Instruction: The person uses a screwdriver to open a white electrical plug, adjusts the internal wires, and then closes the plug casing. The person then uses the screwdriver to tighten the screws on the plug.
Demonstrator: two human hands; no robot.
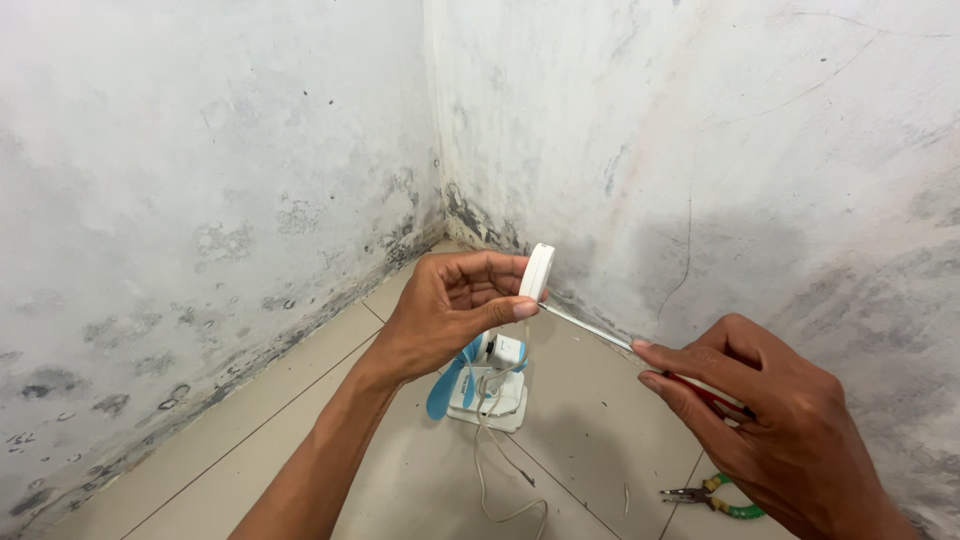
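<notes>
My left hand (450, 305) holds a small flat white plastic part (537, 272) upright between thumb and fingers. My right hand (775, 420) grips a screwdriver (595, 328) with a red handle; its metal shaft runs up and left, and the tip meets the lower edge of the white part. Below the hands, on the tiled floor, stands a small white fan (492, 385) with blue blades and a white cord trailing toward me.
Green-handled pliers (712, 495) lie on the floor tiles at the lower right. Stained, mouldy white walls meet in a corner (432, 150) straight ahead, close behind the fan. A thin loose wire piece (626, 497) lies near the pliers.
</notes>
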